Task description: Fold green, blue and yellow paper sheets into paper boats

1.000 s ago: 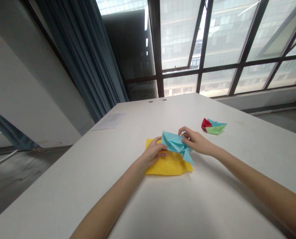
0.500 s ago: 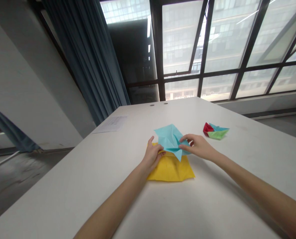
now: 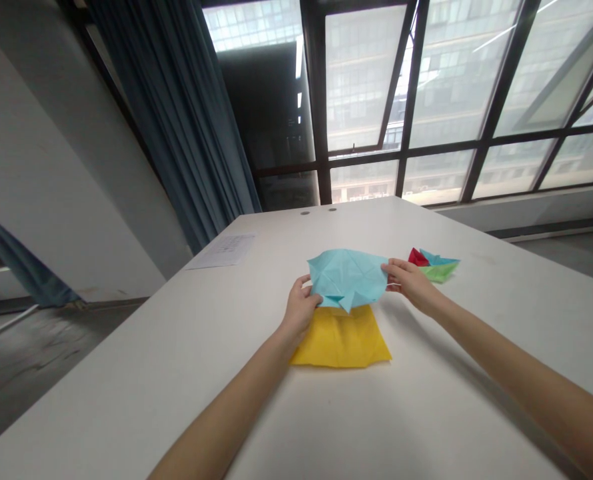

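Note:
A creased light-blue sheet of origami paper (image 3: 349, 273) is held up by both hands, spread wide, with small folded flaps along its near edge. My left hand (image 3: 301, 303) pinches its left lower corner between thumb and fingers. At the opposite side, my right hand (image 3: 411, 281) grips the right edge. Beneath and nearer to me, a yellow piece of paper or cloth (image 3: 346, 340) lies on the white table (image 3: 176, 373); the blue sheet hides its far part.
Folded paper shapes in red, blue and green (image 3: 439, 270) stand beyond my right hand. A printed sheet (image 3: 224, 251) lies at the table's left edge. Two round grommets (image 3: 305, 213) are set near the far edge. Behind are a blue curtain (image 3: 176, 120) and windows.
My right hand has moved from the blue paper's folds out to its right edge. The sheet has been opened wider and flatter, while my left hand has taken hold of its left corner.

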Motion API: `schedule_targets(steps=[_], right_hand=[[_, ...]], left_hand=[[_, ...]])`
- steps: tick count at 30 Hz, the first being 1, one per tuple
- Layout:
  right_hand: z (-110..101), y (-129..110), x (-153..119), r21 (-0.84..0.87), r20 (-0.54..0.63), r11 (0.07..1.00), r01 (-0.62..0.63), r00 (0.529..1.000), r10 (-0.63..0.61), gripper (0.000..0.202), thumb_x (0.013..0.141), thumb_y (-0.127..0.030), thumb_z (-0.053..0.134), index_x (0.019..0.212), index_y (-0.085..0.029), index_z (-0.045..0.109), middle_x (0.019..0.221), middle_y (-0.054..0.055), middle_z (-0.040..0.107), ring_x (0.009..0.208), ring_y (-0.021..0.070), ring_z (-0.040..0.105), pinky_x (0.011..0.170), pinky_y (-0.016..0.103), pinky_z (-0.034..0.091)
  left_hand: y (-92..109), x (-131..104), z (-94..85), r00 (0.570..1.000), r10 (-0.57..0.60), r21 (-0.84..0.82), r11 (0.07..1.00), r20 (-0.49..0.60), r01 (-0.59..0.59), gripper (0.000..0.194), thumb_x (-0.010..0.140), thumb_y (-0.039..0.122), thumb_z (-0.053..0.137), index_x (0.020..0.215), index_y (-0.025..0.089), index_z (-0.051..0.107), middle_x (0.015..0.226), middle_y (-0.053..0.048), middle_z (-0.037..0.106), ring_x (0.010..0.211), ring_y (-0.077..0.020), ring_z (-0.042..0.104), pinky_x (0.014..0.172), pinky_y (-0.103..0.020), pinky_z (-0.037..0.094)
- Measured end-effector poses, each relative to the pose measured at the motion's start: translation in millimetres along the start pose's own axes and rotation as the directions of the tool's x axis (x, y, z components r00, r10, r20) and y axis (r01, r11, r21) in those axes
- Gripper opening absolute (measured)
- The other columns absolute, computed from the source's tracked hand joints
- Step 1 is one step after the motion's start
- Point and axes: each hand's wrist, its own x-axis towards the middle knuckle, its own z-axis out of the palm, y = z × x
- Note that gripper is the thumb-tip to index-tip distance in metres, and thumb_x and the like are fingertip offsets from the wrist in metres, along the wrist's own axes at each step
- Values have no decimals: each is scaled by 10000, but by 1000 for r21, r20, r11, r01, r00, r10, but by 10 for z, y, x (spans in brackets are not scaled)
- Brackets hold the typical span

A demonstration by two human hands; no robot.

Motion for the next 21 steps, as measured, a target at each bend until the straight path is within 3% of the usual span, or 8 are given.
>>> schedule_targets(steps=[6, 10, 14, 18, 21], right_hand=[[74, 80, -9, -66, -26, 998, 26, 999, -27, 328, 668, -484, 586, 713, -195, 437, 558, -50, 503, 521, 91, 519, 499, 216, 448], [127, 98, -53, -230, 80, 964, 134, 990, -119, 414, 646, -460, 633, 942, -205, 496, 597, -36, 556, 601, 137, 567, 540, 255, 485], [131, 118, -74, -360, 134, 907, 219, 974, -182, 428, 594, -396, 691, 945, -188, 562, 703, 8, 628, 663, 169, 590, 582, 269, 490], [146, 173, -61, -392, 184, 900, 188, 975, -124, 314, 617, -368, 675, 843, -157, 620, 752, 35, 663, 716, 205, 610, 619, 296, 499], [158, 198, -53, -297, 212, 953, 58, 977, 6, 332, 648, -381, 656, 868, -133, 637, 791, 61, 676, 753, 219, 620, 626, 310, 515]], left_hand=[[-1, -6, -7, 999, 54, 28, 998, -3, -54, 470, 506, 15, 519, 949, 164, 471, 702, 3, 633, 568, -119, 581, 550, -215, 434], [7, -24, 22, 997, -39, -28, 999, -60, 38, 403, 523, 4, 534, 893, 154, 476, 678, -5, 625, 561, -123, 588, 558, -228, 457], [38, -41, 51, 989, -104, -89, 991, -102, 95, 353, 561, -9, 568, 870, 139, 480, 684, -17, 621, 555, -107, 586, 548, -209, 464], [49, -51, 59, 991, -106, -124, 988, -83, 95, 325, 595, 19, 617, 870, 139, 493, 755, -35, 637, 611, -113, 605, 586, -221, 490], [16, -36, 39, 997, -72, -99, 993, -20, 70, 314, 584, 34, 649, 843, 144, 509, 783, -42, 650, 651, -132, 621, 630, -249, 507]])
